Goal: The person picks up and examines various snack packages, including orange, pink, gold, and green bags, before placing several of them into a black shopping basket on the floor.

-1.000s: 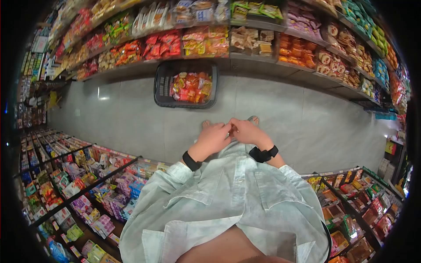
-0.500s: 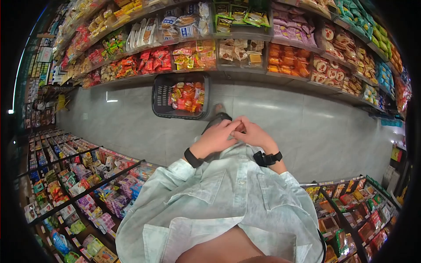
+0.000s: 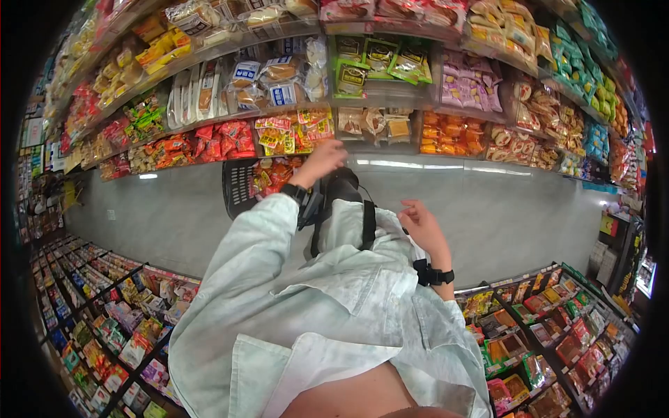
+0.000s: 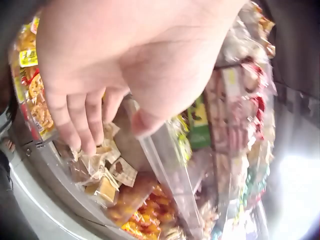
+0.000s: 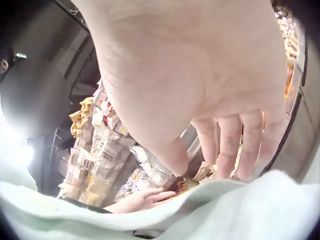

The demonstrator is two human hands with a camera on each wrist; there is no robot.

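While holding the right hand (image 3: 425,228) slack and empty right of centre, extends the left hand (image 3: 323,161) with slightly bent fingers to upper centre, partly covering the dark basket (image 3: 241,200) of red packets (image 3: 274,176), near bagged brown snacks (image 3: 375,123) above; cannot tell whether touching those.

No wording can be read; blue labels (image 3: 284,94) on bagged buns (image 3: 282,67) show (too small) whitish marks.
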